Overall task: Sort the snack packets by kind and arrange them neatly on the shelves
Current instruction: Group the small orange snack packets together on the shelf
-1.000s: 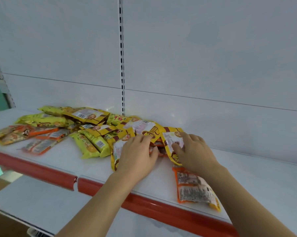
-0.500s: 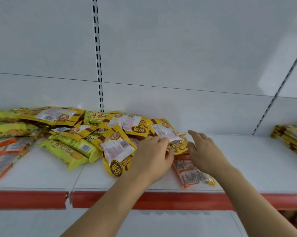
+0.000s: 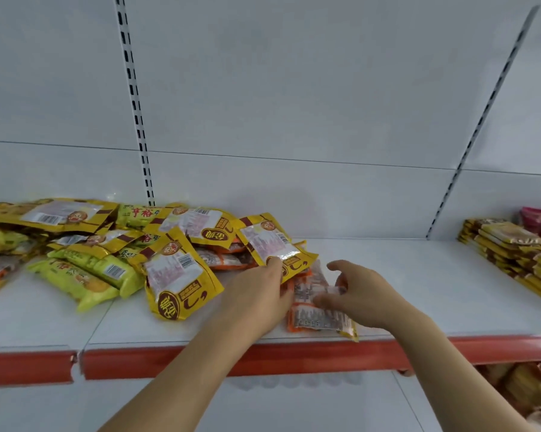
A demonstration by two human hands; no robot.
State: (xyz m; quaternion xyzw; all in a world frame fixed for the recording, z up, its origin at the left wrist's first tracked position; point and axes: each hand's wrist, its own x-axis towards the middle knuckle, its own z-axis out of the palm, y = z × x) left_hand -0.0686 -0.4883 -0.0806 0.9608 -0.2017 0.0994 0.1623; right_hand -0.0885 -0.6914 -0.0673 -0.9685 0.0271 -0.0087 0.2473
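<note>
Soft, even, fairly bright light falls from above. Faint shadows lie under the red shelf edge (image 3: pixel 294 357). Glare glints on glossy packets (image 3: pixel 272 244) above it. Wide-angle bending curves the uprights; corners blur slightly.

White metal back panel (image 3: pixel 294 88) with two slotted black uprights (image 3: pixel 135 101), one leaning at right. White shelf (image 3: pixel 419 269), red front edge strip (image 3: pixel 294 357). Another white shelf below (image 3: pixel 294 406). Flat, even light.
</note>
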